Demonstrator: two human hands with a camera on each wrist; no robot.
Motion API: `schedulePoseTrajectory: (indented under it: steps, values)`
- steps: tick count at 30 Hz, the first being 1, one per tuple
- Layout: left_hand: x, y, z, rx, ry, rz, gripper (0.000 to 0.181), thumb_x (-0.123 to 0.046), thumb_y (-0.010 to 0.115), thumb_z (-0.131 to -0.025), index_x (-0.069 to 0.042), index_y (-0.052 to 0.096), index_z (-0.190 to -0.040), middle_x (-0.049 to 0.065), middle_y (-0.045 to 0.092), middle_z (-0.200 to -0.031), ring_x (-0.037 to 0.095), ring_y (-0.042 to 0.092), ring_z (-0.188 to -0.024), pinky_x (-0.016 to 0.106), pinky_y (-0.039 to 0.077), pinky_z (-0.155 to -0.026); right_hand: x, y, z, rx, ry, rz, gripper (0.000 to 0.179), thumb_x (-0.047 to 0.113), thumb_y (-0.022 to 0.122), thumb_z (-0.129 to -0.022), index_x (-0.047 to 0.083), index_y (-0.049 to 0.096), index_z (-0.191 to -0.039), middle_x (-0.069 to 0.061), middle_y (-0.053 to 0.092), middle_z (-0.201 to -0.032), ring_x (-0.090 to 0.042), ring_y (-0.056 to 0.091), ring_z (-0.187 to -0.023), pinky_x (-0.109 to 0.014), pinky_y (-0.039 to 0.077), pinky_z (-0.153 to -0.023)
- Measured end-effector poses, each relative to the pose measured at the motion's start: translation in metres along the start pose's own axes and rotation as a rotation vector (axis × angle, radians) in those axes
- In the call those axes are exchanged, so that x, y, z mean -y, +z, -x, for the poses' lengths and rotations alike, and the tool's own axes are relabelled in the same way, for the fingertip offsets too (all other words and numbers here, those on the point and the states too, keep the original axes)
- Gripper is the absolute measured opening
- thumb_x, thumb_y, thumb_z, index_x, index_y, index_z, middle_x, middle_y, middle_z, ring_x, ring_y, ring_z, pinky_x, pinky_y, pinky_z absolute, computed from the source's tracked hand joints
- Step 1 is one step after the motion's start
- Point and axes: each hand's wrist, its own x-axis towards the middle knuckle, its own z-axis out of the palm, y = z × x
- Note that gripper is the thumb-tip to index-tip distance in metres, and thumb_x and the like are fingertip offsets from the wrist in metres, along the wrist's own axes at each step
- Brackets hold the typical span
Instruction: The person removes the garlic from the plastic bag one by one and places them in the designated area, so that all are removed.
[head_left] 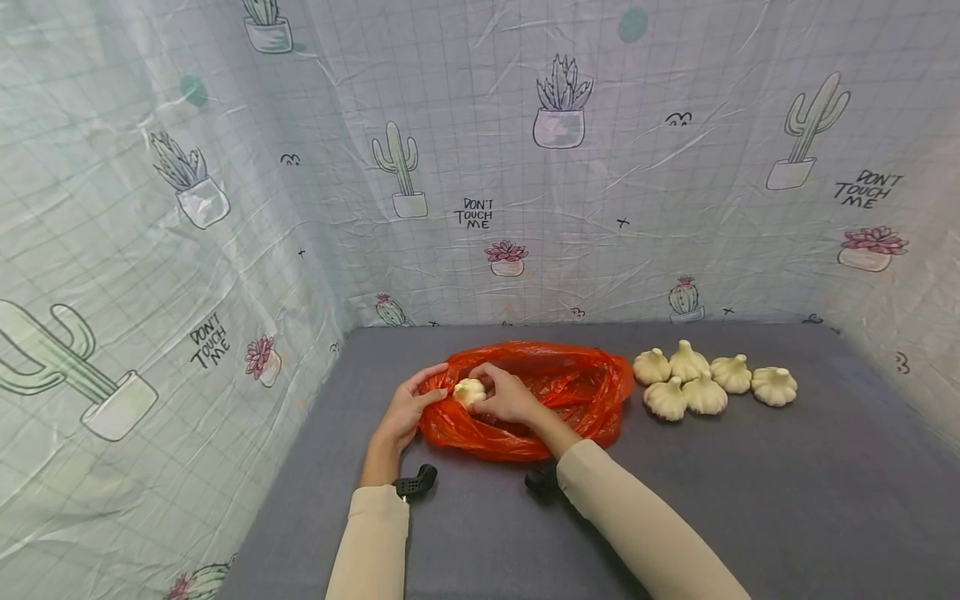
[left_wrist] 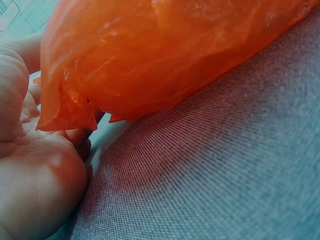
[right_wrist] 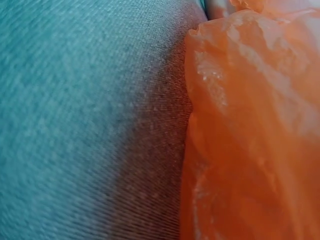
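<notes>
A red plastic bag (head_left: 517,442) lies on the grey table with its mouth spread wide. At its left end my left hand (head_left: 406,408) pinches the rim, thumb on the inner side and fingers outside. In the left wrist view the bag's film (left_wrist: 145,60) hangs between the thumb and fingers of that hand (left_wrist: 40,170). My right hand (head_left: 507,395) reaches over the bag's near edge and holds a garlic bulb (head_left: 468,392) inside the opening, close to my left thumb. The right wrist view shows the bag's side (right_wrist: 250,130); the right hand's grip is hidden there.
Several garlic bulbs (head_left: 705,393) sit in a loose group to the right of the bag. A patterned cloth (head_left: 480,167) with cactus drawings hangs behind the grey table (head_left: 480,533) and along its sides. Each wrist wears a black camera (head_left: 417,482).
</notes>
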Motion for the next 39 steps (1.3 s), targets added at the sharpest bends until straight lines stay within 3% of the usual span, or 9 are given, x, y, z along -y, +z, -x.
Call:
schedulePoseTrajectory:
  steps: [8,15,23,31,39]
  values:
    - [-0.001,0.001,0.001,-0.004,-0.008,0.005,0.048,-0.011,0.069,-0.097,-0.017,0.059,-0.144,0.005,0.05,-0.153,0.022,0.055,-0.129,0.026,0.056,-0.095,-0.002,0.002,0.0,-0.028,0.01,-0.026,0.048,0.014,0.083,-0.085,0.013,0.057,-0.125,-0.01,0.069,-0.103,-0.017,0.063,-0.074,-0.028,0.055,-0.063]
    - [-0.001,0.002,0.001,0.0,-0.008,0.005,0.049,-0.012,0.069,-0.097,-0.017,0.058,-0.144,0.005,0.049,-0.154,0.024,0.052,-0.133,0.029,0.056,-0.097,-0.002,-0.001,0.004,-0.063,-0.008,0.01,0.051,0.015,0.085,-0.082,0.014,0.058,-0.124,-0.009,0.071,-0.107,-0.017,0.063,-0.085,-0.029,0.055,-0.073]
    - [-0.003,0.003,0.002,0.003,-0.011,0.012,0.049,-0.012,0.069,-0.097,-0.018,0.058,-0.145,0.005,0.049,-0.154,0.023,0.053,-0.133,0.029,0.056,-0.097,0.001,-0.009,0.011,-0.079,0.009,-0.032,0.05,0.014,0.084,-0.083,0.018,0.057,-0.125,-0.01,0.068,-0.117,-0.021,0.068,-0.1,-0.038,0.059,-0.089]
    - [-0.003,0.002,0.003,-0.003,-0.006,0.023,0.05,-0.01,0.069,-0.097,-0.015,0.058,-0.145,0.007,0.05,-0.152,0.02,0.056,-0.126,0.027,0.057,-0.093,0.008,-0.02,0.023,-0.074,-0.016,-0.154,0.052,0.013,0.085,-0.083,0.015,0.057,-0.127,-0.012,0.067,-0.115,-0.02,0.068,-0.096,-0.036,0.059,-0.086]
    - [-0.005,0.003,0.005,0.002,-0.001,0.024,0.051,-0.01,0.07,-0.096,-0.015,0.057,-0.145,0.01,0.051,-0.151,0.019,0.059,-0.123,0.027,0.058,-0.091,0.01,-0.032,0.037,-0.083,-0.017,-0.179,0.053,0.021,0.086,-0.083,0.019,0.057,-0.127,-0.009,0.066,-0.114,-0.019,0.068,-0.093,-0.032,0.058,-0.082]
